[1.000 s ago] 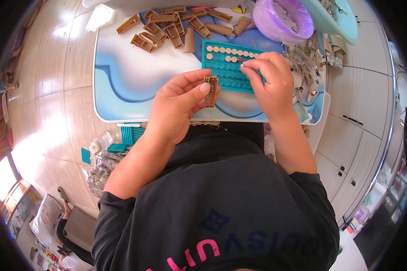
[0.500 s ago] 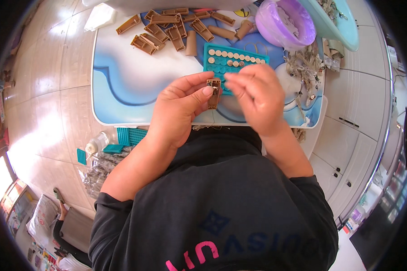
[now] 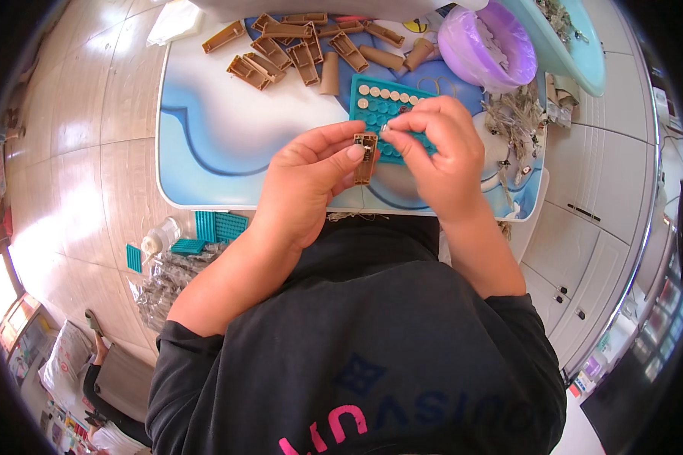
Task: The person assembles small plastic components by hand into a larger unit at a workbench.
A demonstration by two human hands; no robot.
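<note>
My left hand (image 3: 309, 171) is closed round a small brown plastic casing (image 3: 363, 173), held upright over the table's near edge. The thumb presses on its open face, where small metallic and whitish parts show. Just right of it my right hand (image 3: 449, 155) pinches a tiny pale, shiny piece (image 3: 385, 129) between thumb and forefinger, apart from the casing. Behind that hand lies a teal tray (image 3: 360, 114) with rows of round wells. Pale round discs (image 3: 385, 94) fill part of its far rows. The hand hides the tray's right side.
Several brown casings (image 3: 303, 62) are heaped at the table's back. A purple bowl (image 3: 463, 45) and a light-blue basin (image 3: 588, 64) stand back right, with tangled wires (image 3: 512, 114) below them. Teal trays (image 3: 218, 227) lie low on the left; a person's leg (image 3: 99, 349) shows beyond.
My right hand has come into clearer view beside the casing, and a tiny shiny piece now shows at its fingertips. The left hand keeps its hold; the whole view has shifted slightly.
</note>
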